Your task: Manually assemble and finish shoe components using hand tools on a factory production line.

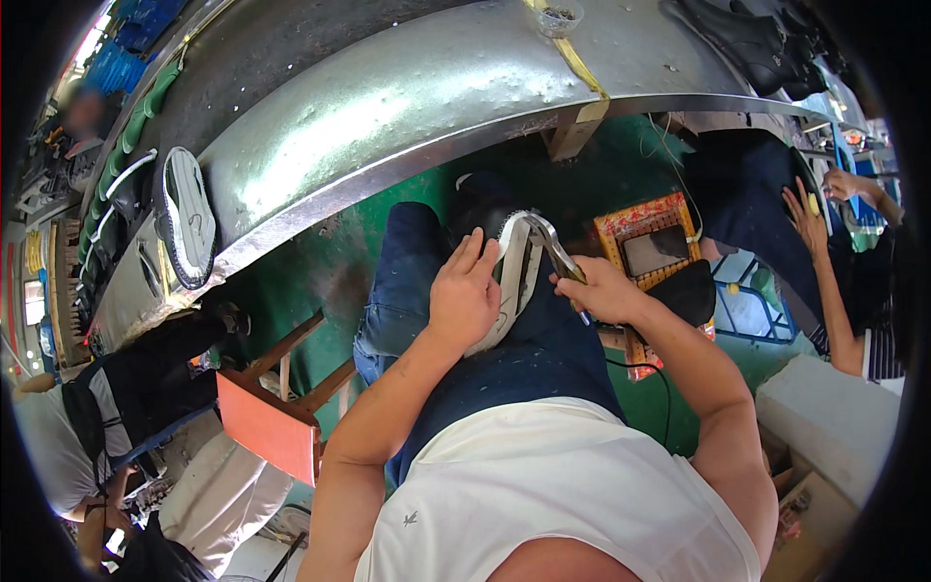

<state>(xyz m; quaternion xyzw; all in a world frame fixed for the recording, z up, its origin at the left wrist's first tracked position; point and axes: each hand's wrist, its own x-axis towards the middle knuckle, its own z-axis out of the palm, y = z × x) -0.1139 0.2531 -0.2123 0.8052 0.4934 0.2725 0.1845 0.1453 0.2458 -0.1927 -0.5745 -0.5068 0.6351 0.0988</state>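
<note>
A shoe upper on a last, pale grey with a white gathered edge round its toe, rests on my lap with its underside up. My left hand presses along its left side, fingers stretched toward the toe, and steadies it. In my right hand is a pair of metal pincers with a curved head. The jaws of the pincers reach the toe edge of the shoe upper; whether they bite on the material is too small to tell.
A metal-topped bench curves in front, carrying a similar shoe at left and black boots at far right. Beside my right leg stands a woven-top stool. An orange stool is at left. Other people sit on both sides.
</note>
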